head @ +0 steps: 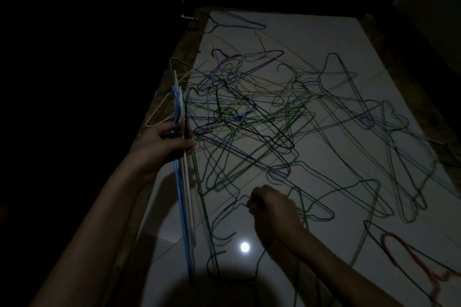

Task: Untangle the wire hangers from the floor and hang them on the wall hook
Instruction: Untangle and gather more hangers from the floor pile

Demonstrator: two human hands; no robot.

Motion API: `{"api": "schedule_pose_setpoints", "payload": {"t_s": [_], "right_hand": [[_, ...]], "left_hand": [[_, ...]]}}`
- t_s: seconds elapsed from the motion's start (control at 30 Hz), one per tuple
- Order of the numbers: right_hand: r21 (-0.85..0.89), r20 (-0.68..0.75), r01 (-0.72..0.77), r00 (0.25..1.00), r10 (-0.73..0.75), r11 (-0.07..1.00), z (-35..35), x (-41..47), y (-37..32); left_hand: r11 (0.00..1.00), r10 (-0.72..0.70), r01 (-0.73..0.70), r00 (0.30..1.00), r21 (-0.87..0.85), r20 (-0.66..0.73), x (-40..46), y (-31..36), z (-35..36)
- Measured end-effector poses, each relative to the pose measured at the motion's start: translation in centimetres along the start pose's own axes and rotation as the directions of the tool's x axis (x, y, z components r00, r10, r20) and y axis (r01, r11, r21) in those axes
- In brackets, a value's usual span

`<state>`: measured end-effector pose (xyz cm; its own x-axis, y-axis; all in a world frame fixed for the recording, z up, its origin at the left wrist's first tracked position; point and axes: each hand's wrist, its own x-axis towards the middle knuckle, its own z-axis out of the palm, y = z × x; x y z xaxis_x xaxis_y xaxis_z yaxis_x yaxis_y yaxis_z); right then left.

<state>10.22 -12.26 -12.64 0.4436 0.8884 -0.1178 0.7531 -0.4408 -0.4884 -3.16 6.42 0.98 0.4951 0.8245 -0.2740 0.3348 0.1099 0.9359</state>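
A tangled heap of wire hangers [252, 117] in green, purple, blue, black and pale colours covers the white floor [311, 40]. My left hand [166, 143] grips a bundle of hangers [184, 207], blue and white, held edge-on and upright at the heap's left side. My right hand [272, 207] is low over the near part of the heap, fingers curled round a thin dark green hanger wire [268, 244]. No wall hook shows in this dim view.
A red hanger [409, 254] lies at the near right. A blue hanger [237, 22] lies apart at the far end. A brown floor border [172, 85] runs along the left. A dark door with a handle [188, 17] stands far left. A bright light reflection [245, 247] glares on the near floor.
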Motion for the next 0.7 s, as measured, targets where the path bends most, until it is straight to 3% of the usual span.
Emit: {"api": "schedule_pose_setpoints", "payload": {"t_s": [0.17, 0.33, 0.53, 0.7], "right_hand": [[0.250, -0.090, -0.150, 0.980, 0.178, 0.956, -5.3, 0.7, -0.5], [0.316, -0.206, -0.150, 0.953, 0.222, 0.937, -8.9, 1.8, -1.1], [0.320, -0.340, -0.126, 0.910, 0.238, 0.939, -12.5, 1.6, -1.2], [0.164, -0.463, -0.106, 0.870, 0.171, 0.981, -14.7, 0.9, -1.5]], "left_hand": [[0.988, -0.039, 0.043, 0.999, -0.145, 0.029, 0.5, 0.6, -0.6], [0.996, -0.014, 0.021, 0.997, -0.091, 0.074, 0.6, 0.8, -0.7], [0.997, 0.005, 0.002, 0.996, -0.080, 0.084, 0.5, 1.3, -0.6], [0.997, 0.002, 0.003, 0.997, -0.071, 0.073, 0.5, 1.3, -0.3]]}}
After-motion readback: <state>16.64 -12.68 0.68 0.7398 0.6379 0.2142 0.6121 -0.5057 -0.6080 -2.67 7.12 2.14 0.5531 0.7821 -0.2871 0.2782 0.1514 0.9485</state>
